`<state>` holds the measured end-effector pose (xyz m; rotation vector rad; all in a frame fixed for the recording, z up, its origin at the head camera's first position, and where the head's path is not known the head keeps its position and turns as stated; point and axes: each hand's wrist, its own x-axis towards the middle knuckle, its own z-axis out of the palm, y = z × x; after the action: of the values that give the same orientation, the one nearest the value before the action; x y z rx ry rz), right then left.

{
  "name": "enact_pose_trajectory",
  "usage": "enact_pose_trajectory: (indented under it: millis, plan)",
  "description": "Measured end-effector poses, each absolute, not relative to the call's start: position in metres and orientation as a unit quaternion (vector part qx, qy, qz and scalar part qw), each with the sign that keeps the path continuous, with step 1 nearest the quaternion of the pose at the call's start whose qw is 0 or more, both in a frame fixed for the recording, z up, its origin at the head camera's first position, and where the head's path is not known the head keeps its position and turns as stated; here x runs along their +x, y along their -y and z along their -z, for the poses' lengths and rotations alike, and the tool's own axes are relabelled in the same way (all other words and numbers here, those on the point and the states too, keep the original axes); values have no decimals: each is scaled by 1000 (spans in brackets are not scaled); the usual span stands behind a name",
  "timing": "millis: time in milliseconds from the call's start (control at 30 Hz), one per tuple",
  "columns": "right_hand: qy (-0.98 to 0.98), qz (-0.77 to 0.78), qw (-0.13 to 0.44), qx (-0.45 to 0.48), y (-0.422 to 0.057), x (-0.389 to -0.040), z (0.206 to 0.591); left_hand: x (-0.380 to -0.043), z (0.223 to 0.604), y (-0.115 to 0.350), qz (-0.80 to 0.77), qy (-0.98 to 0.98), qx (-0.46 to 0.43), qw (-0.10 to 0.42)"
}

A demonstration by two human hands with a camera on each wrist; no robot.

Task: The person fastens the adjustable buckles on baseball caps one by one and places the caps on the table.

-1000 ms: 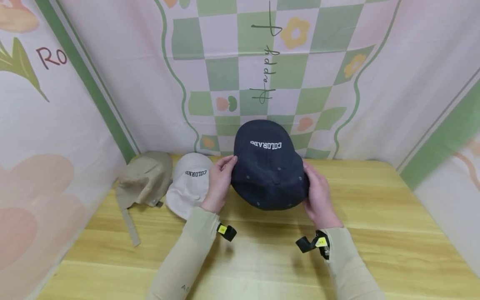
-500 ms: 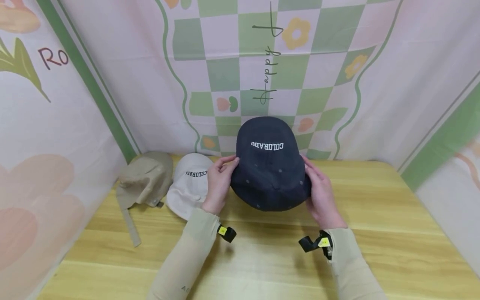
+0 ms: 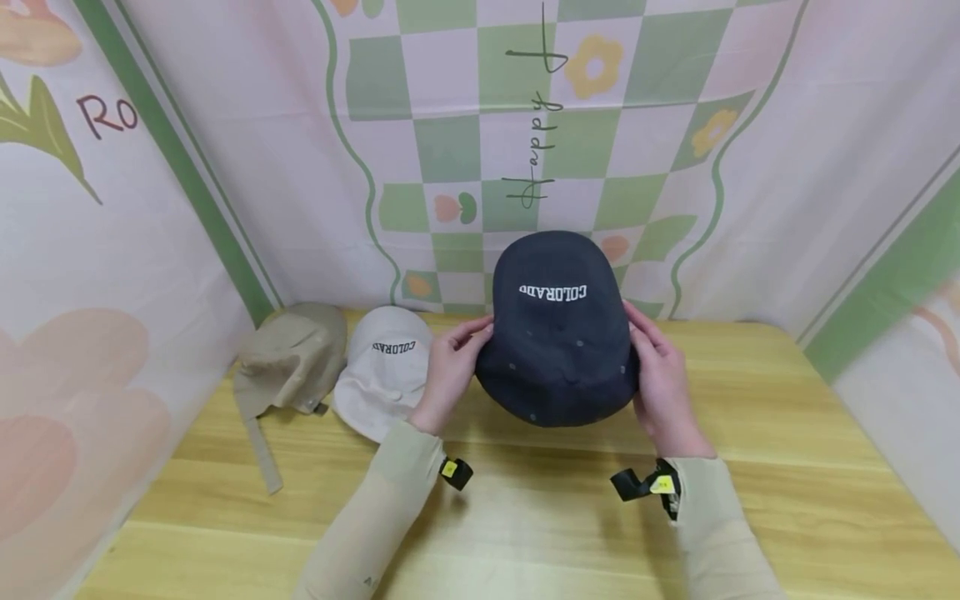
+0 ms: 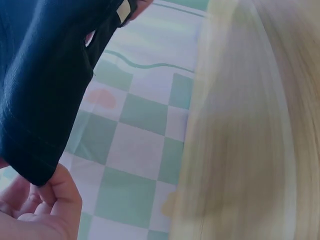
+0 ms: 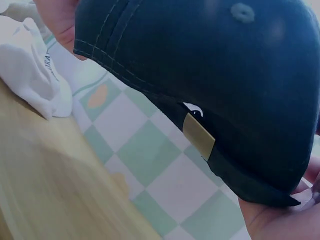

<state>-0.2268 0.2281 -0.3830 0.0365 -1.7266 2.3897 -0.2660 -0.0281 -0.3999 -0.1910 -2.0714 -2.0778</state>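
A dark navy baseball cap (image 3: 558,342) with white COLORADO lettering is held up over the table, brim toward the back wall. My left hand (image 3: 454,367) pinches its left edge between thumb and fingers. On the opposite side my right hand (image 3: 666,379) grips the right edge. The right wrist view shows the cap's underside opening and a pale label (image 5: 199,136) inside. In the left wrist view, thumb and curled fingers (image 4: 62,200) meet at the cap's lower corner. A white cap (image 3: 382,371) with dark COLORADO lettering lies on the table just left of my left hand.
A khaki cap (image 3: 292,354) with a loose strap (image 3: 261,454) lies at the far left beside the white cap. The wooden table (image 3: 525,533) ends at a patterned cloth backdrop (image 3: 442,150), with cloth walls on both sides.
Both hands have shifted right with the navy cap, which has turned slightly and sits more upright. The white and khaki caps have stayed in place.
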Motion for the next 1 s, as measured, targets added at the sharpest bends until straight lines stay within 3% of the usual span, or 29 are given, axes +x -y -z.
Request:
enact_pose_trajectory:
  millis: [400, 1000]
  plan:
    - [638, -759, 129, 20, -243, -223, 376, -258, 400, 21, 700, 705, -106, 51]
    - [692, -713, 113, 25, -270, -219, 377, -257, 402, 11, 678, 726, -115, 27]
